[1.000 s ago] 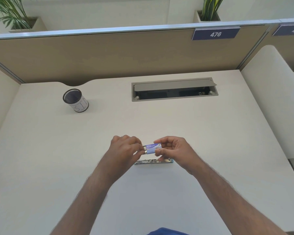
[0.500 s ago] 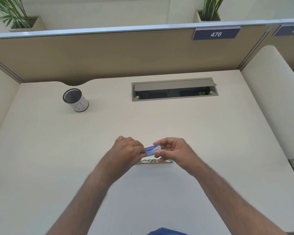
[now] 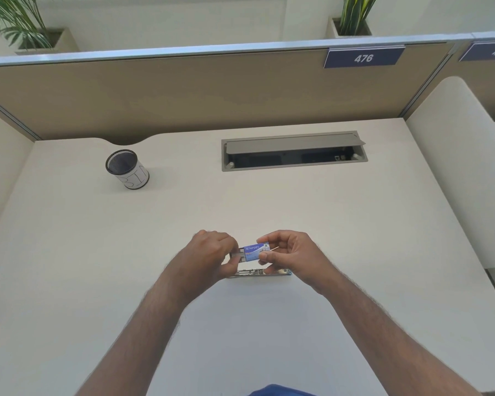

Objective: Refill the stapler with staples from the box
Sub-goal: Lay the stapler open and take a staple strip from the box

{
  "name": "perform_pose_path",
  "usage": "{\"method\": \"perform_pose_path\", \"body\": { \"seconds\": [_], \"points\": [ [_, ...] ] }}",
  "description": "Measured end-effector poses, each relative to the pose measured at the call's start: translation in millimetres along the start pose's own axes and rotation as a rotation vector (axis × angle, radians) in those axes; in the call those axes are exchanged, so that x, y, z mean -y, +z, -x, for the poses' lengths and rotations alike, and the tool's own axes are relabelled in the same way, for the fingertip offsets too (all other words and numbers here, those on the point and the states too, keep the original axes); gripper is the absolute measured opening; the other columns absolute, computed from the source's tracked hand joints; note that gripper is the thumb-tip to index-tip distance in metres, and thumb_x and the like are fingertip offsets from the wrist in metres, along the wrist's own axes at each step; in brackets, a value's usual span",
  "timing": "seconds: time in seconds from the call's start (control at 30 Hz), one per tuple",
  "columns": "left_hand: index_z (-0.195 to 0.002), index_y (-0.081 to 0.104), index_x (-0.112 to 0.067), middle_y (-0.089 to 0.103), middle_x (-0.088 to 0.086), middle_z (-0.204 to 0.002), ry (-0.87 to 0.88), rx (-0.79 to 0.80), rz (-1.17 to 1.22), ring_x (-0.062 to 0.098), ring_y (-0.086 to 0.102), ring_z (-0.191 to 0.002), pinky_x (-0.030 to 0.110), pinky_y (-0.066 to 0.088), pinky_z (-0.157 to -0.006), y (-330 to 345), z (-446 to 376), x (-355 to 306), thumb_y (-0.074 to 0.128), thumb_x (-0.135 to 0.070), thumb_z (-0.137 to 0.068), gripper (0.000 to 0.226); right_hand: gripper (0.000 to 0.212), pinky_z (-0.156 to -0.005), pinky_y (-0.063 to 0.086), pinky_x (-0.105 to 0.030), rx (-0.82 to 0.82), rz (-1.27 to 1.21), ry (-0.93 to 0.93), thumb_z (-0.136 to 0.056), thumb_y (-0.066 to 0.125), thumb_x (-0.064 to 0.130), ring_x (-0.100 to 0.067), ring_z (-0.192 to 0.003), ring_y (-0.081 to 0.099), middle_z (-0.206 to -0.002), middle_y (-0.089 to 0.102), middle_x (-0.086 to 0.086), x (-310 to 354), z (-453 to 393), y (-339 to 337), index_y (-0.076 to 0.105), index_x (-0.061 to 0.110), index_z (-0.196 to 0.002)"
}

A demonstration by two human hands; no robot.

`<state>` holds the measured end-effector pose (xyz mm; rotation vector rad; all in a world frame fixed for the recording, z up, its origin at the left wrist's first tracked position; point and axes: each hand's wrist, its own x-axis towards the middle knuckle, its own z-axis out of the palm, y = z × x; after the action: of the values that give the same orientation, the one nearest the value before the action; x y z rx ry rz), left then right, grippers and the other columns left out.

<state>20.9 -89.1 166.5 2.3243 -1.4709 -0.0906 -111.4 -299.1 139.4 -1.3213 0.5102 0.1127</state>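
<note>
A small blue staple box (image 3: pixel 256 250) is held above the desk between both hands. My right hand (image 3: pixel 290 254) pinches its outer sleeve from the right. My left hand (image 3: pixel 212 257) grips the grey inner tray (image 3: pixel 237 256), which sticks out a little at the box's left end. Just below the hands the metal stapler (image 3: pixel 259 272) lies flat on the desk with its staple channel showing; its ends are partly hidden by my hands.
A black mesh pen cup (image 3: pixel 126 169) stands at the far left of the desk. A grey cable hatch (image 3: pixel 293 151) is set into the desk at the back, its lid ajar. Beige partitions (image 3: pixel 183 92) close off the back and right side.
The inner tray, pushed in half a second ago, now sticks out at the left end of the box again. Both hands stay over the stapler.
</note>
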Motion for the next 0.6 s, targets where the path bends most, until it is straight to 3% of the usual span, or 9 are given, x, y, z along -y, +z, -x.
{"method": "perform_pose_path", "body": {
  "seconds": [0.13, 0.23, 0.33, 0.43, 0.6],
  "points": [
    [-0.085, 0.070, -0.016, 0.070, -0.006, -0.074, -0.060, 0.019, 0.075, 0.019, 0.063, -0.066, 0.034, 0.052, -0.070, -6, 1, 7, 0.071, -0.019, -0.086, 0.003, 0.028, -0.074, 0.066, -0.035, -0.017, -0.002, 0.009, -0.093, 0.080, 0.001, -0.027, -0.088, 0.079, -0.100, 0.063, -0.013, -1, 1, -3, 0.075, 0.002, -0.121],
    [-0.086, 0.071, -0.018, 0.073, -0.012, -0.077, -0.231, -0.029, 0.312, 0.005, 0.065, -0.070, 0.026, 0.052, -0.069, -9, 1, 5, 0.080, -0.011, -0.086, 0.011, 0.028, -0.075, 0.066, -0.035, -0.021, -0.027, 0.014, -0.092, 0.081, 0.001, -0.029, -0.089, 0.079, -0.102, 0.063, -0.016, -1, 2, -5, 0.075, 0.002, -0.119],
    [-0.097, 0.076, -0.021, 0.077, -0.005, -0.083, -0.427, -0.144, 0.590, 0.009, 0.067, -0.074, 0.020, 0.054, -0.072, -9, 3, -2, 0.082, -0.006, -0.089, 0.018, 0.028, -0.075, 0.067, -0.035, -0.026, -0.040, 0.014, -0.092, 0.081, 0.000, -0.030, -0.089, 0.079, -0.100, 0.065, -0.014, 0, 3, -6, 0.075, 0.002, -0.119],
    [-0.115, 0.080, -0.025, 0.077, -0.001, -0.090, -0.635, -0.212, 0.882, 0.013, 0.069, -0.082, 0.024, 0.059, -0.078, -4, 4, -4, 0.076, -0.008, -0.097, 0.025, 0.027, -0.078, 0.067, -0.038, -0.037, -0.045, 0.007, -0.093, 0.080, 0.001, -0.030, -0.089, 0.079, -0.100, 0.067, -0.013, 1, 3, -6, 0.075, 0.003, -0.119],
    [-0.114, 0.082, -0.018, 0.067, 0.006, -0.101, -0.834, -0.158, 1.272, 0.017, 0.064, -0.086, 0.036, 0.060, -0.085, 10, 12, -2, 0.069, -0.007, -0.101, 0.021, 0.027, -0.075, 0.066, -0.036, -0.041, -0.063, 0.003, -0.093, 0.079, 0.000, -0.028, -0.088, 0.078, -0.097, 0.073, -0.011, 2, 4, -6, 0.074, 0.001, -0.120]
  ]
}}
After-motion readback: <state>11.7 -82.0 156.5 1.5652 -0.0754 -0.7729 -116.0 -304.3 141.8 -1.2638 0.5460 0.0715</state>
